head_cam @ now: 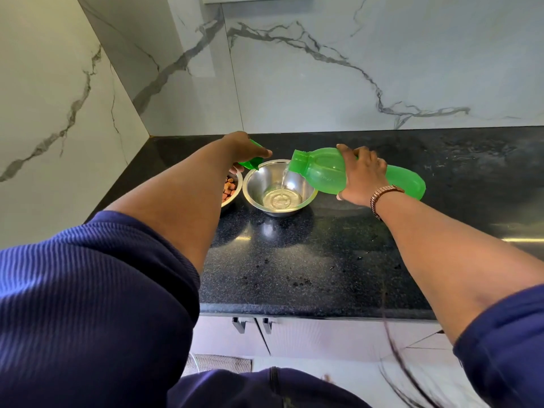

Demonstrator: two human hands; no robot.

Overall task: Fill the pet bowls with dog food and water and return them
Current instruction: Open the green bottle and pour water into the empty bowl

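A steel bowl [306, 198] stands on the black counter [294, 269] with a little water in its bottom. My right hand [363, 175] grips a green plastic bottle [321, 169], tipped sideways with its mouth over the bowl, and a thin stream of water runs down into it. My left hand [243, 150] holds the green bottle cap [249, 164] just above the bowl's left rim. A second steel bowl [235, 195] with brown dog food pieces sits to the left, mostly hidden behind my left forearm.
Marble walls [323, 83] close off the counter at the back and on the left. Dark crumbs lie scattered on the counter near its front edge. Cabinet doors with handles [253, 323] are below the counter.
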